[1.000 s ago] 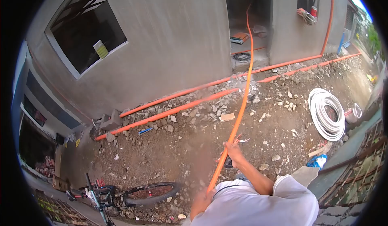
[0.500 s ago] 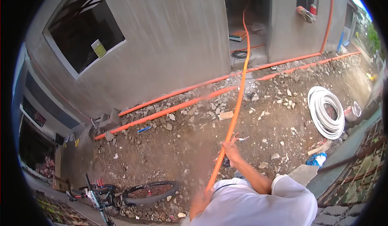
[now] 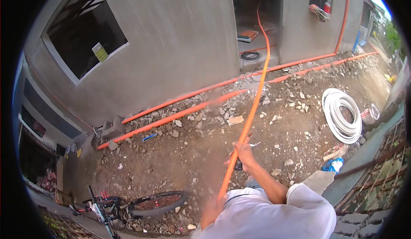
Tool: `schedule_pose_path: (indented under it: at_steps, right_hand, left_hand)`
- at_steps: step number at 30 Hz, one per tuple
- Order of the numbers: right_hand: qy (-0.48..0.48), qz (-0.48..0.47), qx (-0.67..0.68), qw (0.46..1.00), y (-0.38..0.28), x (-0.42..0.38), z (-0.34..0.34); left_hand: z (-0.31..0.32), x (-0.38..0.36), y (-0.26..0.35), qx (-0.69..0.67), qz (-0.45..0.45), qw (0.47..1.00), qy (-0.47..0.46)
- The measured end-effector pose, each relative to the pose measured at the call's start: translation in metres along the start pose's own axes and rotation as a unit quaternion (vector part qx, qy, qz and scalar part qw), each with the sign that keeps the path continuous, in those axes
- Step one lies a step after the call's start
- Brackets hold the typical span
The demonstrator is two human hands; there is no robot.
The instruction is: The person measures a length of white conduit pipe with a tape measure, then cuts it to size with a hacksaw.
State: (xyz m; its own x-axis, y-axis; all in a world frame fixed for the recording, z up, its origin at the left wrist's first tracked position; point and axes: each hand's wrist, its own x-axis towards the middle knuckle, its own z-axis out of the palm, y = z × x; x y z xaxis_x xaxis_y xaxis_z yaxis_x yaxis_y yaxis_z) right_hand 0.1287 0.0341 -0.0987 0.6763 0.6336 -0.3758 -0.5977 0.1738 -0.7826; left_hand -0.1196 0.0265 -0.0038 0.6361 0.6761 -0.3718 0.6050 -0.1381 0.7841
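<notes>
A long orange pipe (image 3: 255, 106) runs from the dark doorway down to my body, bending as it crosses the dirt. My right hand (image 3: 244, 153) is closed around it in front of me, some fingers showing at its far side. Lower down, beside my white shirt (image 3: 274, 215), my left hand (image 3: 217, 204) grips the same pipe near its visible lower end. That hand is blurred and its fingers are hard to separate.
Two orange pipes (image 3: 180, 121) lie along the wall's foot among rubble. A white coiled hose (image 3: 342, 115) and a bucket (image 3: 370, 114) are at right. A bicycle (image 3: 156, 204) lies at lower left. A black cable coil (image 3: 251, 56) sits in the doorway.
My view has shifted slightly, so the wall and ground appear a little up and to the left. The pipe bows further right near the doorway. Both hands stay on it.
</notes>
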Motion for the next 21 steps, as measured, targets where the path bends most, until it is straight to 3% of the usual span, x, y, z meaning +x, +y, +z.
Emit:
schedule_pose_path:
  at_steps: [3, 5, 7, 11, 21]
  right_hand:
    - [0.015, 0.092, 0.076, 0.993, -0.012, -0.009, -0.008]
    - [0.025, 0.006, -0.019, 0.999, 0.047, 0.033, -0.053]
    - [0.012, -0.012, -0.041, 0.999, 0.054, 0.03, -0.045]
    - [-0.024, 0.07, 0.005, 0.997, 0.054, 0.012, -0.044]
    - [-0.031, 0.077, -0.045, 0.996, 0.03, -0.013, 0.006]
  left_hand:
    - [-0.008, -0.001, 0.019, 0.028, -0.025, 0.999, -0.014]
    - [-0.01, 0.011, 0.026, 0.049, -0.013, 0.999, -0.018]
    - [-0.002, -0.003, 0.016, 0.064, -0.012, 0.997, -0.032]
    - [-0.013, -0.01, 0.029, 0.061, -0.102, 0.993, -0.017]
    - [-0.011, -0.025, 0.007, 0.025, -0.065, 0.997, 0.035]
